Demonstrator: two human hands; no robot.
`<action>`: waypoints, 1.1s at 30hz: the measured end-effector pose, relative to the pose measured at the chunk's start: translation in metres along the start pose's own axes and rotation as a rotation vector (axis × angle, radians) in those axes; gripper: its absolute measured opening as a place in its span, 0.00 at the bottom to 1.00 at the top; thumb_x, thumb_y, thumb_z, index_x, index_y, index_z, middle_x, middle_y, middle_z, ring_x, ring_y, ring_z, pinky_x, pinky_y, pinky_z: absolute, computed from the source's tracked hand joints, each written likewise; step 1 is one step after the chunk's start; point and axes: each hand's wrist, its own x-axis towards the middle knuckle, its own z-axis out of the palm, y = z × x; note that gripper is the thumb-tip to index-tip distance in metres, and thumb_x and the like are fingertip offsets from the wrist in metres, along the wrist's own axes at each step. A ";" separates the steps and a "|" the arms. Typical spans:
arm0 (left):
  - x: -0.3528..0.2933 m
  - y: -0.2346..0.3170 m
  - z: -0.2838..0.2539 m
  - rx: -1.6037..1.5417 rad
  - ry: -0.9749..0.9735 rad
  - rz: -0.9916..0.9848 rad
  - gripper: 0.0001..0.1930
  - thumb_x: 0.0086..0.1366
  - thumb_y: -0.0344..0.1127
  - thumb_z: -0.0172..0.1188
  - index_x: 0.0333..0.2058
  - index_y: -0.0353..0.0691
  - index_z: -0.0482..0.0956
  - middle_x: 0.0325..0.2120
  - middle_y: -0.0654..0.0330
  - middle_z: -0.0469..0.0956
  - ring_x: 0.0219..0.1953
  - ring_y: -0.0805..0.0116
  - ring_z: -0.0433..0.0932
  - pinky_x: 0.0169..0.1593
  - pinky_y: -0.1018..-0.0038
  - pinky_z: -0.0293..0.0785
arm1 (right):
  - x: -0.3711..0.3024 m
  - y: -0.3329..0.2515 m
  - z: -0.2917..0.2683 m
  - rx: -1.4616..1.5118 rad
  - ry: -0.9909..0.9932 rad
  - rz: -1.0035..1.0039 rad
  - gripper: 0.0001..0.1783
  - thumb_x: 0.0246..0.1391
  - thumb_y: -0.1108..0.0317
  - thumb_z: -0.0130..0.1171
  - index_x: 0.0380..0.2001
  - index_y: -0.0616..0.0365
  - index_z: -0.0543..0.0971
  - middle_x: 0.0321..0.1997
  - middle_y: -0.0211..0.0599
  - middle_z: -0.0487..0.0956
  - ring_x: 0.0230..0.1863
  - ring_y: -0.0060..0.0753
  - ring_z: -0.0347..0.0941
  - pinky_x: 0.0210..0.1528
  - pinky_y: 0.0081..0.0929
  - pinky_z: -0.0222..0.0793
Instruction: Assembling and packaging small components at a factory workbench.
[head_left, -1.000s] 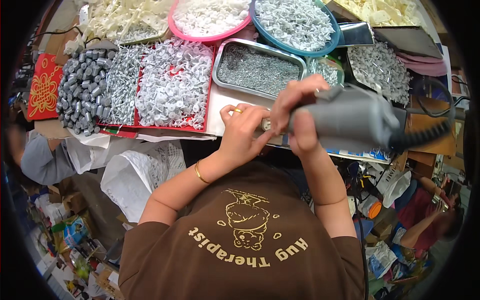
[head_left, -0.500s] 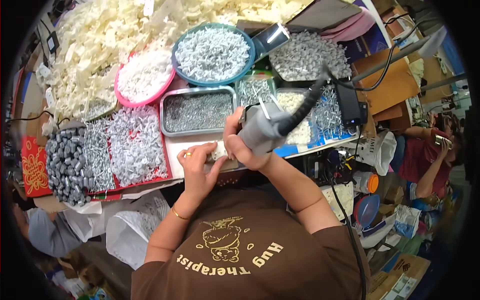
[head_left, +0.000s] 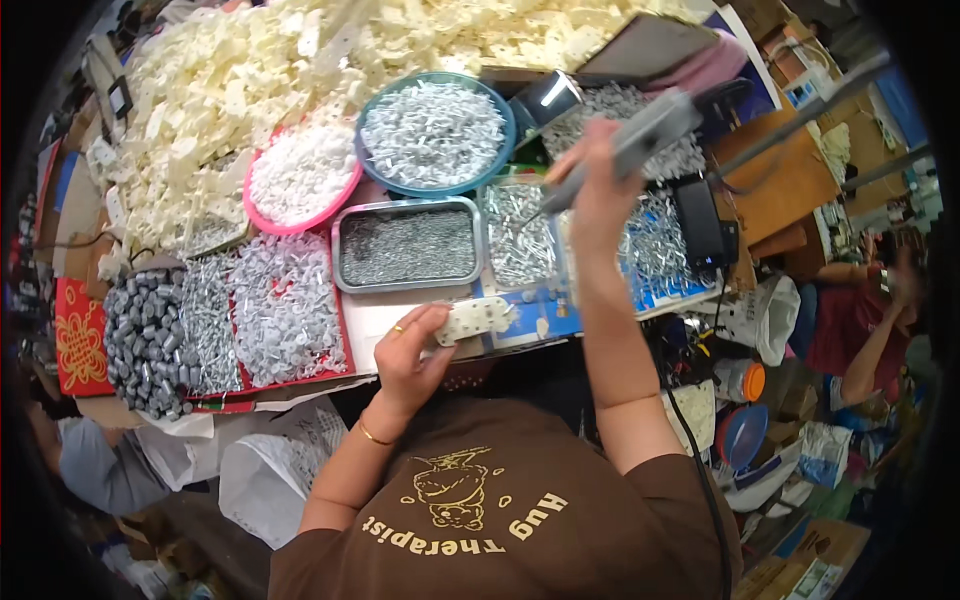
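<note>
At the near edge of the table, my left hand (head_left: pixel 408 352) grips a small cream plastic plate (head_left: pixel 482 318) dotted with dark spots. My right hand (head_left: pixel 603 190) is wrapped round a grey electric screwdriver (head_left: pixel 655 130) and is slightly blurred. The tool lies aslant, its thin bit reaching down to the left over a tray of long silver screws (head_left: pixel 522 245). Whether the bit touches a screw cannot be made out. Left of that tray, a grey-rimmed tray (head_left: pixel 340 245) holds tiny dark metal pieces. My right forearm hides part of the trays behind it.
A teal bowl (head_left: pixel 510 150) of white plastic parts and a pink bowl (head_left: pixel 247 205) of white pieces stand farther back. Cream plastic parts (head_left: pixel 220 90) heap along the far side. Dark grey cylinders (head_left: pixel 150 330) lie at left. A person (head_left: pixel 860 325) sits at far right.
My right hand has lifted the screwdriver off the plate and carried it up and right, its bit now over the screw tray. My left hand keeps the plate, now more exposed.
</note>
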 end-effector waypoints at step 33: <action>0.021 -0.114 -0.242 0.785 0.263 -0.562 0.10 0.65 0.37 0.60 0.42 0.40 0.83 0.40 0.51 0.83 0.42 0.51 0.82 0.46 0.63 0.76 | 0.020 0.075 -0.235 -1.556 -0.154 0.221 0.12 0.57 0.58 0.64 0.39 0.50 0.86 0.39 0.41 0.83 0.42 0.45 0.80 0.44 0.41 0.73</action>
